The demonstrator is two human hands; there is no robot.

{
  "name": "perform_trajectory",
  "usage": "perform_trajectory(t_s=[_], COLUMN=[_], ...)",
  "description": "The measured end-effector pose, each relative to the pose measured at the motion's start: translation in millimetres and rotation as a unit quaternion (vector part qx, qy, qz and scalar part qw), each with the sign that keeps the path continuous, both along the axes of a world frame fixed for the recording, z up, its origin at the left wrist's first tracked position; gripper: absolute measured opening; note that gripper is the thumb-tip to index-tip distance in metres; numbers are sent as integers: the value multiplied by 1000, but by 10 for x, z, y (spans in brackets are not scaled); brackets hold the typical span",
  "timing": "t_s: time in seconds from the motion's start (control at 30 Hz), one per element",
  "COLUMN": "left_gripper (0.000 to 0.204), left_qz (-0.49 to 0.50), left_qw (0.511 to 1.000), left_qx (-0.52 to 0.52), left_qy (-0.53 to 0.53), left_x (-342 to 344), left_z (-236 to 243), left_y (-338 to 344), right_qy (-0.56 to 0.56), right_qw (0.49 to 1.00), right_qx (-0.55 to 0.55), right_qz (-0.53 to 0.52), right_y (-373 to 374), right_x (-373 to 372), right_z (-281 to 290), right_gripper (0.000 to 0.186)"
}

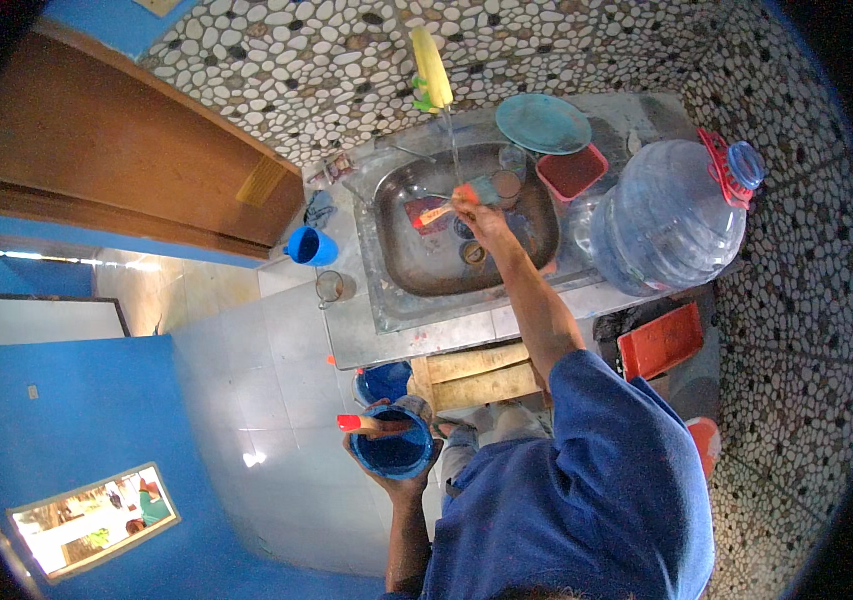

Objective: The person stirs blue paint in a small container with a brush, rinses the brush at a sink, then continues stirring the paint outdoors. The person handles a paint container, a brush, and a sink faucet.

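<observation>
My right hand point(479, 216) grips a paintbrush point(435, 214) with a light handle over the metal sink point(404, 263), near the stream from a tap with a yellow pipe point(431, 70). Cups and small items sit in the basin, partly hidden. At the lower middle, my left hand point(397, 478) holds a blue paint container point(392, 455), with a second brush point(372, 425) with a red-tipped handle lying across its top.
A large water jug point(667, 220), teal plate point(543, 124), red tub point(572, 172), blue cup point(312, 246) and glass point(335, 287) surround the sink. Below are a blue bucket point(385, 382) and red tray point(660, 340). A doorway is at left.
</observation>
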State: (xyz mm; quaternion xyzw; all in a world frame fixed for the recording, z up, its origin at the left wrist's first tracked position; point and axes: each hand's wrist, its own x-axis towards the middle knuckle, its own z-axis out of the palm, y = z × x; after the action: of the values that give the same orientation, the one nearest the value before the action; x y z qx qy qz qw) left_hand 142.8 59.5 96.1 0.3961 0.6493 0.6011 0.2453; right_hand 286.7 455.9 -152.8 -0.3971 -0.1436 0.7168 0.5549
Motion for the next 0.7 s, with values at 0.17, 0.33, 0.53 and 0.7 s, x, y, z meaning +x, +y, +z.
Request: perform_trajectory(t_s=[0.17, 0.33, 0.53, 0.7], left_gripper=[130, 129, 128, 128], left_qz=[2, 7, -3, 1], left_qw=[1000, 1000, 1000, 999], left_qx=[-5, -18, -2, 10], left_qy=[-16, -2, -17, -44], left_x=[30, 54, 17, 27], left_z=[10, 47, 7, 37], left_y=[-2, -5, -58, -63], right_qy=[-15, 28, -136, -100], right_qw=[999, 996, 987, 992], right_qx=[8, 80, 58, -42], right_qz=[35, -15, 59, 66], right_y=[85, 59, -64, -88], right_x=[70, -46, 66, 88], right_z=[-69, -135, 21, 88], right_gripper=[28, 36, 40, 38])
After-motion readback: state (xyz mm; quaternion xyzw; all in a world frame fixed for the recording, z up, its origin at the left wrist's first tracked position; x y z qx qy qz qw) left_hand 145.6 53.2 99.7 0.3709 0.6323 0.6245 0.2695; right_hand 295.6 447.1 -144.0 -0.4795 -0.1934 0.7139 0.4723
